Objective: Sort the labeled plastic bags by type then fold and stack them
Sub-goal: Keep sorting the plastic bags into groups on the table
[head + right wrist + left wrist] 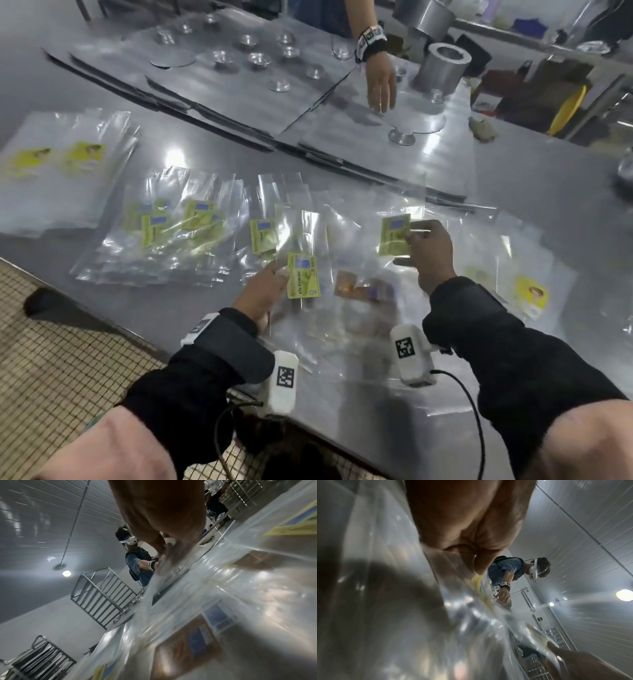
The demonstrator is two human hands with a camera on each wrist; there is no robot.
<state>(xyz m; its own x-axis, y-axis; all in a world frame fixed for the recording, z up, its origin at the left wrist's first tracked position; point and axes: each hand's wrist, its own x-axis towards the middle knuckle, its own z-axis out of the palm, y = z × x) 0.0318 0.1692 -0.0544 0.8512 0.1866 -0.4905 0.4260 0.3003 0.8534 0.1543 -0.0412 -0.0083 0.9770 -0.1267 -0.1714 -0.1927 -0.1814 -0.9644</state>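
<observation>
With my left hand and right hand each pinching a green-labelled bag above the bench's near edge, the slick film risked slipping.

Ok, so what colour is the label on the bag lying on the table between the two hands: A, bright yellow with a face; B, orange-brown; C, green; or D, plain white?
B: the bag lying flat between the left hand and the right hand carries an orange-brown label, while each hand holds a bag with a green one.
</observation>
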